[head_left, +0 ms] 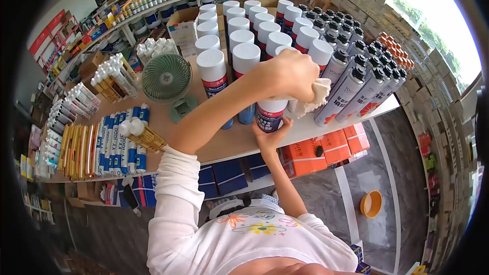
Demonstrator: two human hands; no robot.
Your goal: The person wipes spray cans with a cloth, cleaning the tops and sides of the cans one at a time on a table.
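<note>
My left hand [293, 75] reaches across from the left, its fingers closed on a cream cloth [317, 94] over the top of a spray can [269, 115]. That can has a white cap and a dark blue and red label. Below it, my right hand [272, 135] is wrapped around the can's lower part near the table's front edge. Rows of similar white-capped cans [211, 66] stand upright behind and to the left. Silver cans with black nozzles [349, 89] are grouped to the right of the cloth. My left forearm hides part of the cans.
A green fan [167, 78] stands left on the table [226, 145]. Further left lie blue-white tubes [118, 145] and yellow tubes [76, 147]. Orange boxes [326, 148] sit below the tabletop. A yellow bowl [371, 203] is on the floor. Stocked shelves [158, 5] line the back.
</note>
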